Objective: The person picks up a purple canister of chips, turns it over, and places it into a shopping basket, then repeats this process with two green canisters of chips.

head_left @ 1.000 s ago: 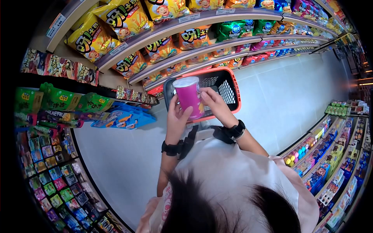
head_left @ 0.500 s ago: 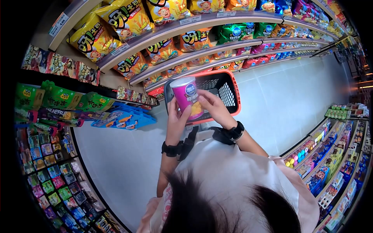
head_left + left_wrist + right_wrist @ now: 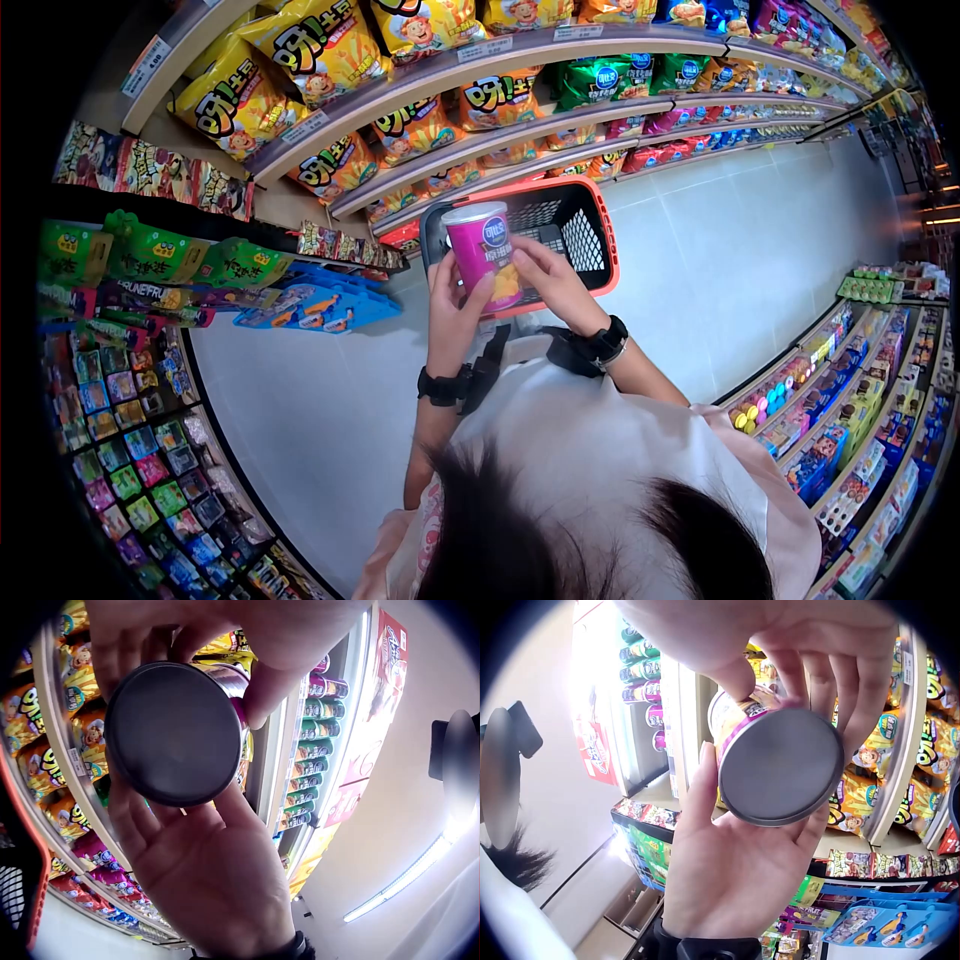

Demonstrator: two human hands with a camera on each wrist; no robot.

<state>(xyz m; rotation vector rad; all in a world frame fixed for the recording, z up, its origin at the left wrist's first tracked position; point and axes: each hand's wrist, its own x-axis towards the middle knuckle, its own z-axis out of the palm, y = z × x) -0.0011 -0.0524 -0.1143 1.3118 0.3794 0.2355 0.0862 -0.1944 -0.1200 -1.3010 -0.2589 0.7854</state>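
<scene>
Both hands grip a magenta chip canister [image 3: 478,255] between them, its pale lid up and the label with a blue logo and yellow chips facing the person. Around its left side curls the left hand [image 3: 456,308], thumb on the front. The right hand [image 3: 553,282] holds the opposite side, fingers near the label. In both wrist views, the canister's round grey base [image 3: 174,735] faces the camera, hiding part of the fingers. Behind the canister in the head view stands a black shopping basket [image 3: 600,215] with an orange-red rim.
Shelves of yellow chip bags [image 3: 320,50] run along the far side. Green snack packs [image 3: 155,255] and a blue display piece [image 3: 320,303] hang at left. More stocked shelves [image 3: 850,400] stand at right. Pale floor tiles [image 3: 690,240] lie between.
The canister has turned in the hands, bringing its logo and chip picture round from the plain magenta side. Its tilt shifted slightly. Both hands stay on it, and the basket keeps its place.
</scene>
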